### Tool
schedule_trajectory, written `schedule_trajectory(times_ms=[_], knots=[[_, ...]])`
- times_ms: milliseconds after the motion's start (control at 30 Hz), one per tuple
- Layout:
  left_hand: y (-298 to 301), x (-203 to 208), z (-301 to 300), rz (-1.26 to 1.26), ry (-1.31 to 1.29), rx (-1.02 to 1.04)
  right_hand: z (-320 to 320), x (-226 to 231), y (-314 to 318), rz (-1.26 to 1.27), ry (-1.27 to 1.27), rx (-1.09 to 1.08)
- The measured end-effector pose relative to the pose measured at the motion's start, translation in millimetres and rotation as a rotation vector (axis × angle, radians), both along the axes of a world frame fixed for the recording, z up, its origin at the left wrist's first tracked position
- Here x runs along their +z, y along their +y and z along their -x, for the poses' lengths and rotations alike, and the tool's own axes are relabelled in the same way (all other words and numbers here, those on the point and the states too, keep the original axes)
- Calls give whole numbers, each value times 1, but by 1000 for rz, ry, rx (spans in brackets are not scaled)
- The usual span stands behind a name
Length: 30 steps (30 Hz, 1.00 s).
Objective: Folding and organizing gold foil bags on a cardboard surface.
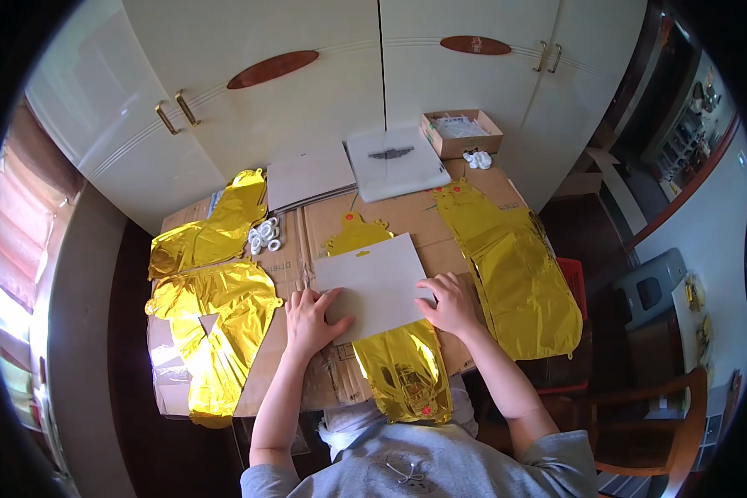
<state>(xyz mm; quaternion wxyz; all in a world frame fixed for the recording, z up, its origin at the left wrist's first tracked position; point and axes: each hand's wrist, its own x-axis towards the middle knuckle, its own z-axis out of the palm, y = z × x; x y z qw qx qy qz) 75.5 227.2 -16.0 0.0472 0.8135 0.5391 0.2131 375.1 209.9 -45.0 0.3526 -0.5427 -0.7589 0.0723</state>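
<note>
A pale grey cardboard sheet (373, 290) with a small hanging slot near its top edge lies in front of me. My left hand (310, 321) grips its left edge, the thumb on top. My right hand (451, 305) holds the right edge, also with the thumb over the face. Beneath the sheet lies a flat gold foil balloon (402, 365); its middle is hidden, one end shows beyond the sheet, and the other hangs over the near table edge towards my lap.
More flat gold foil balloons lie left (216, 307) and right (519, 274) on the cardboard-covered table. White rings (264, 236) sit at left. A stack of grey sheets (307, 178), a clear plastic bag (398, 166) and an open box (463, 133) stand at the back. A wooden chair (693, 415) is at right.
</note>
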Motion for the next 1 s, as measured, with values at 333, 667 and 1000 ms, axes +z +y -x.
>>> schedule_trajectory(times_ms=[333, 667, 1000], knots=[[1, 0, 0, -12, 29, -298, 3, 0, -3, -64, -130, -45], [-1, 2, -5, 57, 150, -438, 4, 10, -10, -13, -128, -86], [-1, 3, -7, 42, 159, -442, 2, 12, -8, -41, -175, 133]])
